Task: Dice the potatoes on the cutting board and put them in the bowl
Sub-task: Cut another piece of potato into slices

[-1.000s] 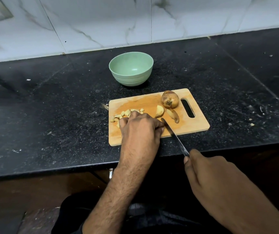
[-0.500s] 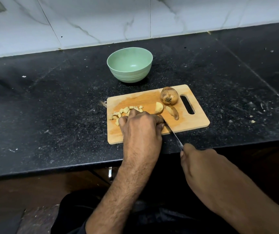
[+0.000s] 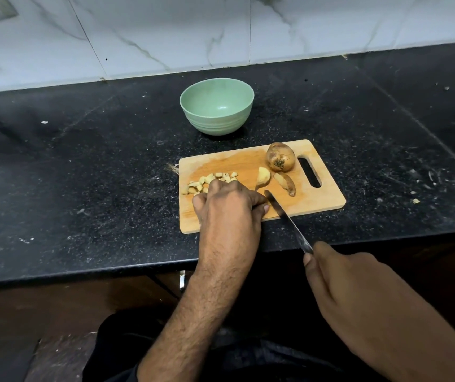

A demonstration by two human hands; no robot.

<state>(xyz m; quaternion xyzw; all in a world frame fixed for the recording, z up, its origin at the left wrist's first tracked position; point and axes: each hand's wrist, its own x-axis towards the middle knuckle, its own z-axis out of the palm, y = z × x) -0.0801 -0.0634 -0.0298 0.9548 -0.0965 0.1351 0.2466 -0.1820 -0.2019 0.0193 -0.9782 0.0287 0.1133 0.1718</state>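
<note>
Black speckled stone makes up the table (image 3: 83, 166), and on it lies a wooden cutting board (image 3: 322, 199) with its handle slot to the right. Behind the board, well apart from it, stands a pale green bowl (image 3: 217, 106) with nothing visible inside. A whole unpeeled potato (image 3: 280, 157) sits at the board's far right corner beside the slot; just in front of it lie a peeled chunk (image 3: 263, 176) and a thin wedge (image 3: 284, 183) with skin on it. A small heap of diced pieces (image 3: 210, 179) lies on the left part of the board. The left hand (image 3: 229, 205) rests knuckles-up on the board, fingers curled down over something I cannot make out, touching the diced pieces. The right hand (image 3: 339, 282) grips the handle of a knife (image 3: 287, 219), whose blade slants up onto the board, its tip just right of the left hand. White marble tiles (image 3: 165, 31) back the table.
</note>
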